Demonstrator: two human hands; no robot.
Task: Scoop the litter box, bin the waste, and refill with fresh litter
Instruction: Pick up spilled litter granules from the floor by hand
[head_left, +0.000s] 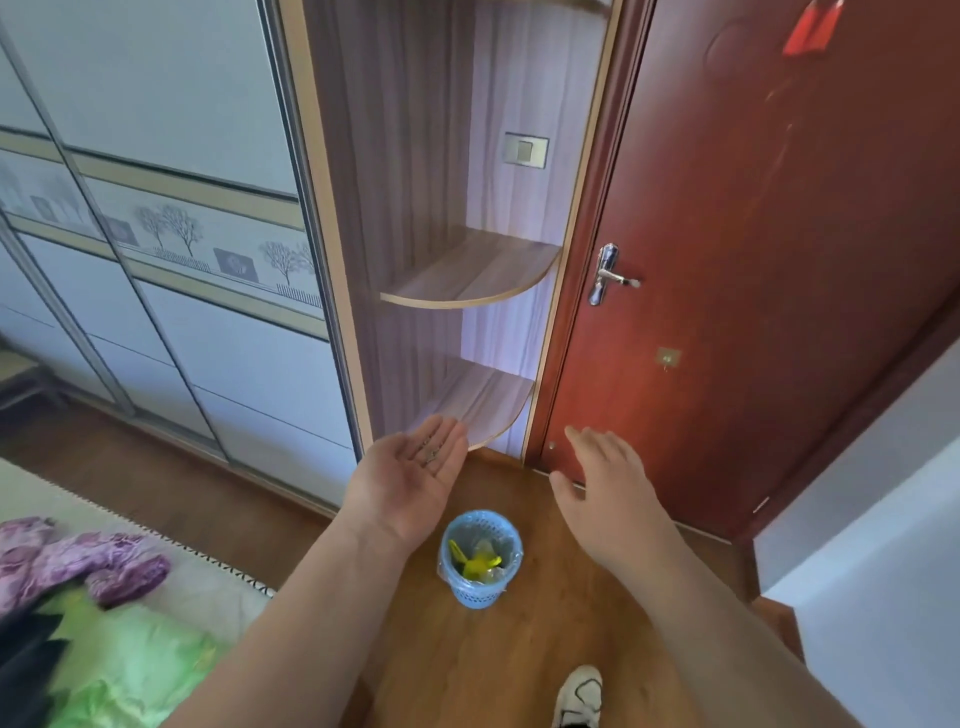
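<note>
Small blue plastic mesh waste bin (480, 558), lined with a clear bag, stands upright on the brown wooden floor (545, 649), below and between the two outstretched forearms. Yellow scraps lie inside the bin.

Left hand (410, 478): palm turned up, fingers (447, 434) extended and spread flat. A few small dark grains (431, 449) rest on the palm near the base of the fingers. The hand is above and slightly left of the bin, not touching it.

Right hand (610, 486): palm facing down and leftward, fingers loosely extended and apart, holding nothing. It hovers above and to the right of the bin.

Behind the hands stand a light wood corner shelf unit (467, 270) and a closed red-brown door (753, 260) with a silver lever handle (608, 275). A white shoe (579, 696) shows at the lower edge. A bed with a green cover (124, 670) lies at lower left.
</note>
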